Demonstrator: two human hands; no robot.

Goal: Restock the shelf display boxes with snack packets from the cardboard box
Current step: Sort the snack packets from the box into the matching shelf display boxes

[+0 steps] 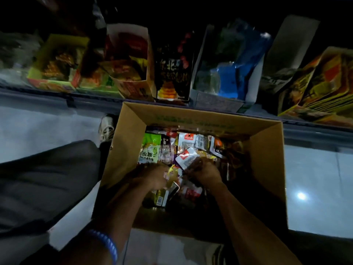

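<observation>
We judge restocking unfinished: the shelf display boxes (131, 60) sit partly filled beyond the cardboard box (267, 150), where our left hand (155, 179) and right hand (207, 173) each clutch snack packets (186, 158).

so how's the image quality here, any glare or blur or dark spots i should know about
Head view: dim overall, the top edge nearly black; the shelf display boxes look soft and smeared; a bright glare spot sits on the glossy floor at right; wide-angle bending curves the shelf edge; inside the cardboard box, the left hand and right hand are shadowed and slightly blurred among the snack packets.
</observation>
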